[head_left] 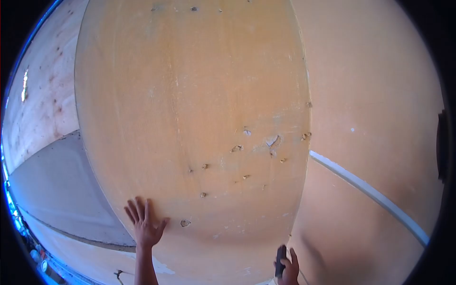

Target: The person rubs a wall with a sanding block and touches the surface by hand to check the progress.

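"How far along is the wall [142, 118] looking?"

"Unevenly patched up, I'd say. A chipped spot [273, 141] is showing white near its right edge, and a hole [185, 223] is gaping lower down. Several small plugs [205, 166] are sticking out between them, so the surface isn't looking smooth. I'm not seeing any spot that's clearly finished, and I can't tell how much has been worked on."

"What are the hands doing?"

"The left hand [148, 230] is spreading its fingers wide, palm towards the wall, near the lower left edge. It's holding nothing that I can see, and its thumb is pointing up beside the hole. Whether the palm is pressing on the surface, I can't tell."

"And the other?"

"The right hand [289, 270] is closing around a dark block [281, 261], down by the wall's lower right corner. The block is standing roughly upright in the grip. I can't tell whether it's touching the wall."

"Any containers?"

"Something like a can [45, 266] is sitting at the far lower left, among small clutter. It's showing too small and blurred for me to tell what it's holding. Over on the right, a white strip [370, 191] is slanting down across the adjoining wall [375, 85]."
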`<state>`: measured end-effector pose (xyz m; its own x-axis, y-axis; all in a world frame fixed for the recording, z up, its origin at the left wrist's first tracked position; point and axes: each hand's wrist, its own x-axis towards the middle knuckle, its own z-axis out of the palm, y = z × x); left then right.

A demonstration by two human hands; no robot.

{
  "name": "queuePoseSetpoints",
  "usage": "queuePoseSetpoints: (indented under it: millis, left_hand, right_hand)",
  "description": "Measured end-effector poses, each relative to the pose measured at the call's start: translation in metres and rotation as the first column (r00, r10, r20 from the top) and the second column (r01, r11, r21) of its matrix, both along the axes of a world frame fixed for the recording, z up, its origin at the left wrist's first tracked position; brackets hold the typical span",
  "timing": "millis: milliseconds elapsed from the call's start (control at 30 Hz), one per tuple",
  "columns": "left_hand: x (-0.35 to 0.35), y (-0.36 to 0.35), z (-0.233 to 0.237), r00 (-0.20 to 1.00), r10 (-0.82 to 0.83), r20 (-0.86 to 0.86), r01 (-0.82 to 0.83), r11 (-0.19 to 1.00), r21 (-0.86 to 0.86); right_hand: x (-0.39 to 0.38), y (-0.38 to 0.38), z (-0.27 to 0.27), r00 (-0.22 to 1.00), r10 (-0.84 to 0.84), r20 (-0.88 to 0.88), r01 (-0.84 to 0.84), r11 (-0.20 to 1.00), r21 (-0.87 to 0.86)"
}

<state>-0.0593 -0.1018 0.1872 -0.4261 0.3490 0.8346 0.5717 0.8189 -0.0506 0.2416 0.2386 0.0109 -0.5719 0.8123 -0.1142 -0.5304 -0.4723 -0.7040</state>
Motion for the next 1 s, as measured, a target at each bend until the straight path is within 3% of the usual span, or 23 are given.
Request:
queuePoseSetpoints:
  millis: [33, 100, 167, 267, 300, 367, 400, 433, 500, 600, 667, 700, 767, 833, 900, 967, 1000]
  left_hand:
    - [-0.003, -0.010, -0.021, 0.999, 0.020, 0.041, -0.021, 0.999, 0.028]
    - [-0.009, -0.030, -0.051, 0.993, 0.035, 0.111, -0.039, 0.999, 0.035]
    - [-0.013, -0.044, -0.080, 0.995, 0.044, 0.089, -0.050, 0.996, 0.067]
    - [-0.012, -0.063, -0.095, 0.983, -0.017, 0.185, 0.003, 0.997, 0.075]
    - [-0.013, -0.068, -0.097, 0.976, -0.036, 0.214, 0.024, 0.998, 0.058]
    - [-0.017, -0.082, -0.105, 0.974, -0.058, 0.220, 0.055, 0.998, 0.020]
    - [-0.021, -0.088, -0.111, 0.970, -0.081, 0.230, 0.078, 0.997, 0.024]
    - [-0.024, -0.092, -0.117, 0.966, -0.104, 0.239, 0.100, 0.995, 0.031]
    - [-0.029, -0.097, -0.128, 0.962, -0.137, 0.235, 0.130, 0.991, 0.044]
    - [-0.034, -0.106, -0.143, 0.958, -0.164, 0.236, 0.159, 0.986, 0.040]
    - [-0.039, -0.104, -0.152, 0.954, -0.186, 0.234, 0.181, 0.983, 0.045]
    - [-0.041, -0.102, -0.158, 0.959, -0.204, 0.197, 0.193, 0.978, 0.072]
    - [-0.043, -0.095, -0.164, 0.955, -0.235, 0.179, 0.216, 0.969, 0.122]
    - [-0.042, -0.095, -0.159, 0.978, -0.188, 0.092, 0.182, 0.981, 0.072]
    - [-0.041, -0.091, -0.159, 0.974, -0.198, 0.109, 0.187, 0.977, 0.103]
    - [-0.040, -0.089, -0.159, 0.979, -0.196, 0.051, 0.189, 0.976, 0.111]
    - [-0.040, -0.089, -0.157, 0.976, -0.205, 0.070, 0.196, 0.974, 0.117]
  right_hand:
    - [-0.008, -0.005, 0.027, 0.998, -0.060, 0.011, 0.059, 0.996, 0.064]
    - [-0.029, 0.005, 0.062, 0.997, -0.014, -0.076, 0.032, 0.969, 0.244]
    - [-0.052, -0.004, 0.133, 0.967, 0.052, -0.248, 0.057, 0.909, 0.413]
    - [-0.083, -0.034, 0.240, 0.897, 0.031, -0.440, 0.256, 0.775, 0.577]
    - [-0.095, -0.052, 0.273, 0.866, -0.061, -0.497, 0.373, 0.740, 0.559]
    - [-0.122, -0.064, 0.326, 0.809, -0.104, -0.579, 0.582, 0.285, 0.762]
    - [-0.134, -0.067, 0.352, 0.718, -0.232, -0.656, 0.651, -0.111, 0.751]
    - [-0.148, -0.068, 0.377, 0.592, -0.295, -0.749, 0.576, -0.495, 0.650]
    - [-0.184, -0.066, 0.418, 0.540, -0.242, -0.806, 0.521, -0.656, 0.546]
    - [-0.224, -0.068, 0.462, 0.573, -0.331, -0.750, 0.503, -0.580, 0.641]
    - [-0.243, -0.059, 0.486, 0.270, -0.668, -0.693, 0.284, -0.633, 0.721]
    - [-0.249, -0.054, 0.493, 0.264, -0.668, -0.696, 0.271, -0.641, 0.718]
    - [-0.257, -0.048, 0.501, 0.221, -0.693, -0.686, 0.462, -0.545, 0.699]
    - [-0.272, -0.061, 0.473, 0.267, -0.615, -0.742, 0.468, -0.590, 0.658]
    - [-0.269, -0.074, 0.445, 0.307, -0.525, -0.794, 0.494, -0.625, 0.604]
    - [-0.262, -0.084, 0.426, 0.466, -0.384, -0.797, 0.407, -0.708, 0.578]
    - [-0.255, -0.072, 0.438, 0.452, -0.345, -0.822, 0.350, -0.780, 0.519]
